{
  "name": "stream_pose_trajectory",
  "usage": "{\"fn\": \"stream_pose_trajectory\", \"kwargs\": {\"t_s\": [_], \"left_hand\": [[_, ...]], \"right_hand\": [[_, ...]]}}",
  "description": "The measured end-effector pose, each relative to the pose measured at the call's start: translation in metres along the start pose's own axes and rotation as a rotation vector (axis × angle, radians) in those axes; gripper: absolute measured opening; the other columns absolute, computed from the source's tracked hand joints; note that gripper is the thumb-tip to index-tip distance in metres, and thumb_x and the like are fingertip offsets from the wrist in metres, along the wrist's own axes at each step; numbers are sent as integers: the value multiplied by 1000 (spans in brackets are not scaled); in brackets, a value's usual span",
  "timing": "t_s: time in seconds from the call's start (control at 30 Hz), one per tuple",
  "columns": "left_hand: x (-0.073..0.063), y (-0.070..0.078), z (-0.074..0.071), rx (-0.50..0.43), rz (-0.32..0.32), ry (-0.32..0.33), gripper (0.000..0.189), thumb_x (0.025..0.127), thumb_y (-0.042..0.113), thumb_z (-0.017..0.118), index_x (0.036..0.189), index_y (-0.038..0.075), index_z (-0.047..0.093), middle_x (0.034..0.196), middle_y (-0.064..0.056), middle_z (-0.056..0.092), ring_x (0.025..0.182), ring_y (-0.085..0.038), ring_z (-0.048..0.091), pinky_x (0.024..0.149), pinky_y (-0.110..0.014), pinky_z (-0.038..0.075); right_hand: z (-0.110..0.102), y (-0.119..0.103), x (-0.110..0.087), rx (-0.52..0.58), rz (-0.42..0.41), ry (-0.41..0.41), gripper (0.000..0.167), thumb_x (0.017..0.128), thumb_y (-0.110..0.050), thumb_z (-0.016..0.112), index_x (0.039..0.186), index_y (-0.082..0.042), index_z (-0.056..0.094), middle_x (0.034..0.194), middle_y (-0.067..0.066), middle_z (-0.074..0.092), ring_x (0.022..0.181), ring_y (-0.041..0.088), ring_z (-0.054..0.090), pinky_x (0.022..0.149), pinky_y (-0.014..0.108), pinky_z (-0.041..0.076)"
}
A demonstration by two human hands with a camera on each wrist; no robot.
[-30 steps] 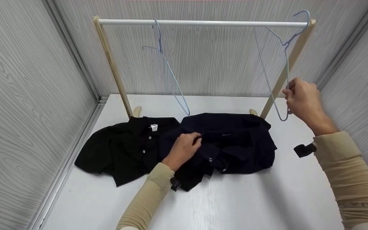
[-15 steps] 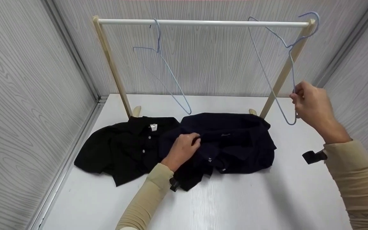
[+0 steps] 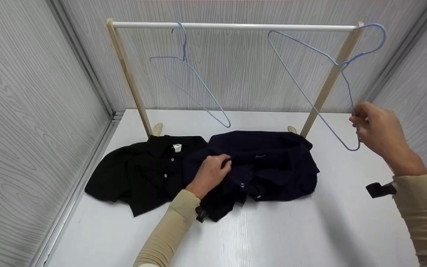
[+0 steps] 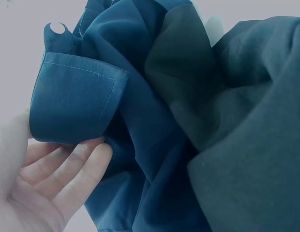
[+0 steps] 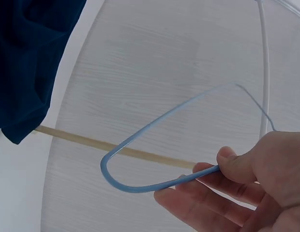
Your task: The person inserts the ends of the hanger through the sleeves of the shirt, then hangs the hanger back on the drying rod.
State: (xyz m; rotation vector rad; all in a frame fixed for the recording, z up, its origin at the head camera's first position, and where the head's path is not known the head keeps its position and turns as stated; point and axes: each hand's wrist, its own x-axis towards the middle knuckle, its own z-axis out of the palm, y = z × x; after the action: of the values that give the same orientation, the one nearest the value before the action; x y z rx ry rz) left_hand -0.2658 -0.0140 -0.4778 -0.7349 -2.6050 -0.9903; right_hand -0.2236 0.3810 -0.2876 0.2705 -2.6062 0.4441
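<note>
A navy collared shirt (image 3: 298, 180) lies rumpled on the white table. Its left side is pinched by my left hand (image 3: 210, 171). In the left wrist view, that hand's fingers (image 4: 82, 169) lie under the shirt's collar flap (image 4: 77, 96), and the thumb is mostly hidden behind it. My right hand (image 3: 382, 128), raised at the right, grips a blue wire hanger (image 3: 341, 64) by one side near its lower corner. The right wrist view shows the thumb and fingers around the hanger's wire (image 5: 135, 189). The hanger's hook points up and overlaps the rack's right end.
A black shirt (image 3: 143, 174) with a white label lies left of the navy one, partly under it. Behind them stands a rack with a white rail (image 3: 235, 26) and wooden legs (image 3: 132, 85). A second blue hanger (image 3: 184, 48) hangs from the rail's left part. Panelled walls enclose the table.
My right hand has moved right and down with the hanger, which has turned to show more of its triangle. The hanging one has swung slightly. My left hand stays at the navy shirt.
</note>
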Motion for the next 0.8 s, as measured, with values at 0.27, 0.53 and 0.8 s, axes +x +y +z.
{"fn": "stream_pose_trajectory", "kwargs": {"t_s": [0.27,0.53,0.8], "left_hand": [[0,-2,-2,-11,-9,-5,24,99,17,58,113,4,71,98,-10,75,61,-6,57,61,-21,51],[-2,-3,-3,-29,-36,-16,24,99,18,58,114,4,71,94,-10,75,59,-7,56,60,-22,51],[-1,-2,-2,-53,-51,-27,24,99,18,59,114,5,72,101,-10,75,62,-7,59,62,-22,51]], "right_hand": [[0,8,-5,-18,-38,-2,6,92,2,63,97,1,64,87,23,70,71,35,66,56,18,36],[2,12,-8,-44,-55,-15,5,92,2,64,96,0,66,89,22,72,71,34,67,56,17,38],[0,18,-13,-35,-51,-17,13,89,8,63,99,2,68,90,21,72,75,30,68,60,2,30]]}}
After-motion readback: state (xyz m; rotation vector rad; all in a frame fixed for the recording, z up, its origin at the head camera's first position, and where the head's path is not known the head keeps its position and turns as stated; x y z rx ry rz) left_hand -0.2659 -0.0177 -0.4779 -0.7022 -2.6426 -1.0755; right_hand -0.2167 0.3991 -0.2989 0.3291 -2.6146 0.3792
